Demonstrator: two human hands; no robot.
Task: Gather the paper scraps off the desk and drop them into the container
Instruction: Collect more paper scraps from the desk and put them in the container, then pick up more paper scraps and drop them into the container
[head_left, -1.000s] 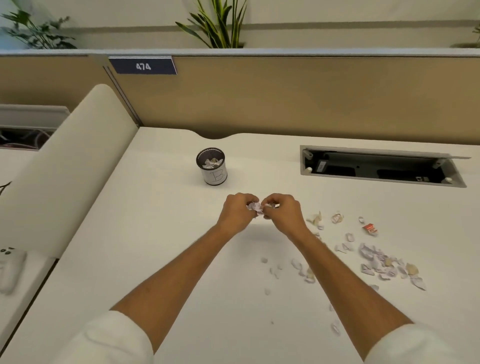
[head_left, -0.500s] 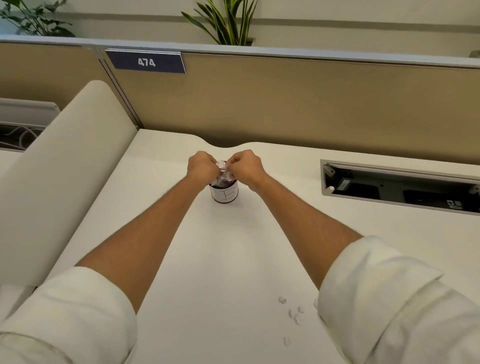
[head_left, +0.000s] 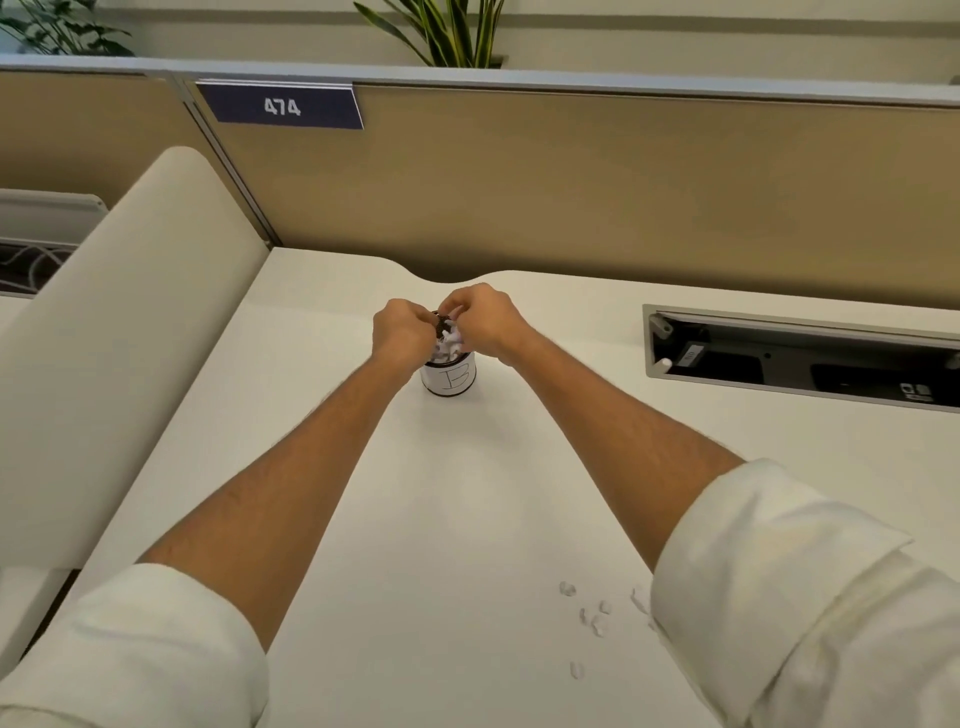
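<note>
While both hands meet over the container (head_left: 449, 375), the left hand (head_left: 402, 333) and right hand (head_left: 480, 321) grip narrowly on paper scraps (head_left: 450, 343); loose bits (head_left: 594, 618) lie on the surface (head_left: 441, 519).

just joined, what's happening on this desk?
A person is clearing paper scraps off a white desk. Both hands, left hand and right hand, are bunched together right over the mouth of a small container, with white paper piled at its rim between the fingers. Whether any paper is still pinched cannot be told. A few loose scraps lie on the desk near the right sleeve, not yet collected.
</note>
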